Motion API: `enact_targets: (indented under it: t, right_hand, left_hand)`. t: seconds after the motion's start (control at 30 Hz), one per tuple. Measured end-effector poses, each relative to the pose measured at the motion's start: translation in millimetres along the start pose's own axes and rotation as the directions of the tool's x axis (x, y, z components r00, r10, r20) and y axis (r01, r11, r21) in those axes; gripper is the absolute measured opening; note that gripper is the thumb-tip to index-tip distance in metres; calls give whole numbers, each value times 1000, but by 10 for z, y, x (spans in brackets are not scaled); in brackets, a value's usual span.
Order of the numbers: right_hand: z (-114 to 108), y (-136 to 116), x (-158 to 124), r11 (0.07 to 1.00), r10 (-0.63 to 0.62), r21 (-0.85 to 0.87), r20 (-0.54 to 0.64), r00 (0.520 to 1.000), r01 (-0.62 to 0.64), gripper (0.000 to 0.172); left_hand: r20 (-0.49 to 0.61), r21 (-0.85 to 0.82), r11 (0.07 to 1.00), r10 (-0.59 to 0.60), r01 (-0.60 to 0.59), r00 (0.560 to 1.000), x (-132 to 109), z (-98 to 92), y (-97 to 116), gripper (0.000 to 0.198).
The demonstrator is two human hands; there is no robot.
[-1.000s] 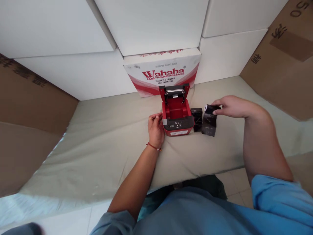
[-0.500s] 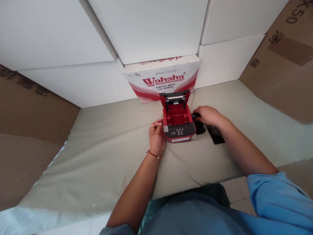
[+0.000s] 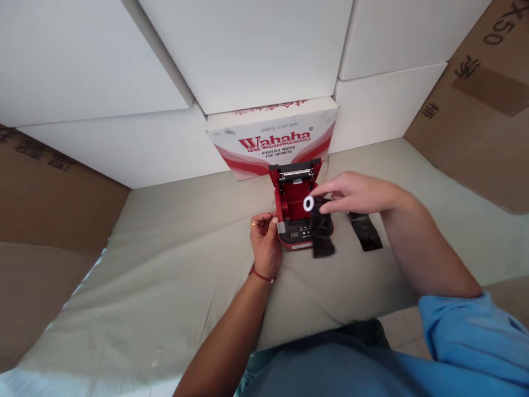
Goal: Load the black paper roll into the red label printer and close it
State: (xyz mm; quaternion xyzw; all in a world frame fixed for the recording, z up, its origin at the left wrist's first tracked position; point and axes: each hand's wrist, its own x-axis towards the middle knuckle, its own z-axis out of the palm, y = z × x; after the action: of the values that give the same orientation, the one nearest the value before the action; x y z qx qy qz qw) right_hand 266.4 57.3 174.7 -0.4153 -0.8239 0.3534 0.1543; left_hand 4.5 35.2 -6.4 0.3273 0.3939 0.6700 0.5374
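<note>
A small red printer (image 3: pixel 291 205) stands on the grey cloth with its lid tilted open towards the back. My left hand (image 3: pixel 264 238) rests curled against the printer's left side. My right hand (image 3: pixel 351 192) pinches a black-wrapped paper roll (image 3: pixel 318 220) with a white core end, held in the air just above the printer's front right. The loose black wrap hangs down from the roll over the printer's front. A second black wrapper (image 3: pixel 366 231) lies flat on the cloth to the right, under my right forearm.
A white and red "Wahaha" carton (image 3: pixel 273 135) stands right behind the printer. White boxes (image 3: pixel 248 49) form the back wall. Brown cardboard boxes (image 3: pixel 479 105) close in on the right and left (image 3: pixel 45 220). The grey cloth (image 3: pixel 173 264) ends at a front edge near my body.
My right hand put one black wrapper down on the cloth, took hold of the other black roll beside the printer, and lifted it to above the printer's front. My left hand stayed at the printer.
</note>
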Motion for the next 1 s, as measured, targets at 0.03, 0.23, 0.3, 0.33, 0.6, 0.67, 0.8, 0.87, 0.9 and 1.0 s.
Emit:
enact_targets:
  t: [0.03,0.23,0.3,0.33,0.6,0.67,0.8,0.87,0.9,1.0]
  right_hand:
    - [145,-49,162,994,34,-103,-12,999,-35,28]
    - [602,-271,629,760,344,-559,-87,935,-331,33]
    - [615,-303,690,724,387,-596,-67,920,-348,34]
    - [611,-305,714,715,398,-605,-59,916,-350,35]
    - [569,-52,370,940,-20,-341,-95,995,-13,34]
    - [649,-3,150,961,-121,-266,-151,981,77,33]
    - [993,7,-225,961,-154,-270,-319,935,66,37]
    - [1183,-18,-346,949,-157,-313,-391,907,29,42]
    - [1264,-29,-392,941,-163,-338,-410,898,17,43]
    - [1426,-41,-485,921,-181,-389,-423,888,3,43]
  left_hand:
    - [1,11,1000,7,-7,1000,-7,3,4,57]
    - [28,38,999,-34,33,999,-45,23,40,56]
    - [36,51,998,-45,43,998,-46,23,45,55]
    - [40,57,997,-51,49,998,-45,21,45,55]
    - [67,136,991,-3,-6,998,-54,-15,11,51]
    - [96,191,981,18,-37,995,-75,-34,4,48]
    - [102,243,962,103,-125,990,-181,-31,13,51]
    - [116,220,963,133,-156,984,-266,7,44,57]
    - [145,209,966,126,-155,981,-309,33,68,60]
    - [191,199,975,56,-94,980,-412,116,165,62]
